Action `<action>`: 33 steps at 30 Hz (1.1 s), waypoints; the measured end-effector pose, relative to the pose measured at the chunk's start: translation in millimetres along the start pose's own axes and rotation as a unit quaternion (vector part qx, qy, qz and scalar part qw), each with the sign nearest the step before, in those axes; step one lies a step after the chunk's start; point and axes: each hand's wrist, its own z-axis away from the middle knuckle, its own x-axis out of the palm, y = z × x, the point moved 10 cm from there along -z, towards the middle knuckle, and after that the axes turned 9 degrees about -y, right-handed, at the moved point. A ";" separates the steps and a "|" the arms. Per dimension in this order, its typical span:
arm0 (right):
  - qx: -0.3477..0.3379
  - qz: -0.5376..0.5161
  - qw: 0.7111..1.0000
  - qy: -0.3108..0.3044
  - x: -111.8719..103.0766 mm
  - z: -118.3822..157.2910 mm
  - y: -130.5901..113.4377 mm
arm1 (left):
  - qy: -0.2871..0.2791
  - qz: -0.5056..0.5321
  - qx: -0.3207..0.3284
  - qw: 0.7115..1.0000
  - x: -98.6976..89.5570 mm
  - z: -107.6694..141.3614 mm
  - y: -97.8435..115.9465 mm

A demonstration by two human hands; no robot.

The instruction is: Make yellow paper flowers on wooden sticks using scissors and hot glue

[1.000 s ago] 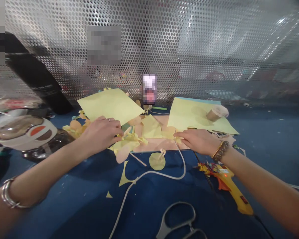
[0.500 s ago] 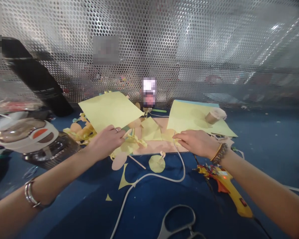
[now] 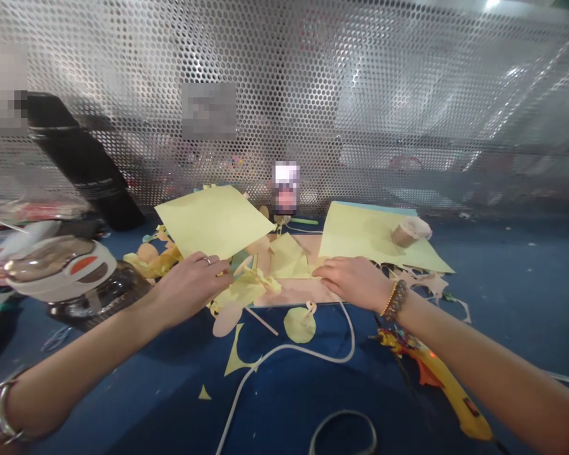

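My left hand (image 3: 196, 278), with a ring on it, is closed at the lower edge of a pale yellow sheet (image 3: 213, 221), beside crumpled yellow scraps (image 3: 246, 285); what its curled fingers grip is hidden. My right hand (image 3: 348, 278) has its fingers together over the right part of the pink sheet (image 3: 296, 291), near the white cable; anything under the fingertips is hidden. Between the hands a small folded yellow paper (image 3: 288, 256) lies on the pink sheet. Another yellow sheet (image 3: 360, 234) lies behind my right hand, with a tape roll (image 3: 410, 232) on it.
A yellow glue gun (image 3: 450, 385) lies below my right forearm. The white cable (image 3: 284, 347) curves across the blue table. Scissors (image 3: 344, 414) show partly at the bottom. At left are a lidded jar (image 3: 76, 272) and a black bottle (image 3: 90, 170). A phone (image 3: 286, 188) stands behind.
My right hand has moved left over the pink sheet. My left hand has shifted slightly left. The whole view has tilted, so the objects sit lower in the picture.
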 end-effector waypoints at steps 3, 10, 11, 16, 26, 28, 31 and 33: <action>-0.010 0.009 1.000 -0.009 4.1 -4.8 -7.0 | 0.007 0.057 0.007 0.998 -0.6 0.7 -0.5; 0.027 0.028 0.998 -0.041 26.2 -8.3 -1.3 | -0.002 0.107 0.006 0.994 8.6 -1.4 -1.9; 0.034 0.030 0.998 -0.047 29.1 -7.9 0.6 | -0.003 0.111 0.007 0.994 9.6 -1.4 -2.0; 0.045 0.039 0.996 -0.068 33.7 -4.4 4.6 | -0.010 0.139 -0.003 0.990 15.1 -0.3 -5.8; 0.029 0.025 0.998 -0.042 19.5 -19.6 -4.8 | 0.062 0.192 -0.015 0.979 -28.6 -1.8 -6.7; 0.030 0.019 0.999 -0.041 19.3 -27.7 -5.4 | 0.070 0.198 -0.020 0.977 -35.6 -4.0 -3.3; 0.036 0.008 0.998 -0.046 21.1 -37.7 -3.8 | 0.071 0.202 -0.017 0.977 -41.0 -8.6 7.5; 0.037 -0.003 0.998 -0.051 20.8 -39.5 -1.8 | 0.076 0.204 -0.012 0.976 -45.2 -11.1 17.3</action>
